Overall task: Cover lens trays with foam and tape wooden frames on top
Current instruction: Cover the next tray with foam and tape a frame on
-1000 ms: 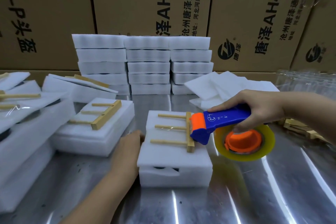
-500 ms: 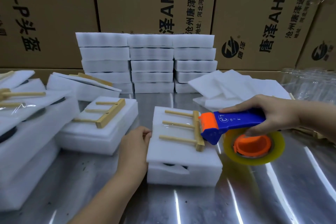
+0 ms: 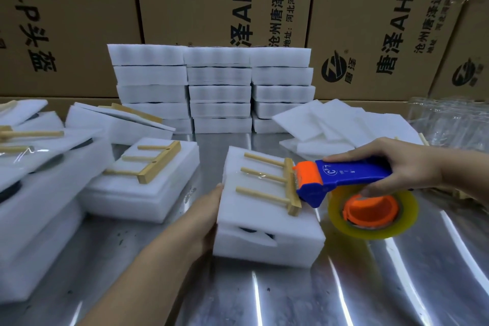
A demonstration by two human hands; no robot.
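A white foam-covered lens tray (image 3: 267,243) lies on the metal table (image 3: 291,299) in front of me. On its top rests a wooden frame (image 3: 275,185) with three dowels and a cross bar. My right hand (image 3: 397,167) grips a blue and orange tape dispenser (image 3: 344,180) with a yellowish tape roll (image 3: 373,209); its orange head touches the frame's cross bar. Clear tape glints over the middle dowel. My left hand (image 3: 203,217) presses against the tray's left side, fingers mostly hidden behind the foam.
Another foam tray with a wooden frame (image 3: 143,174) sits to the left, more taped trays (image 3: 31,180) at far left. Stacked foam trays (image 3: 211,87) and loose foam sheets (image 3: 344,124) stand behind. Cardboard boxes (image 3: 211,8) wall the back. Clear plastic trays (image 3: 449,119) at right.
The view has shifted slightly. The dispenser head stays at the frame's cross bar, and my left hand keeps bracing the tray's left side.
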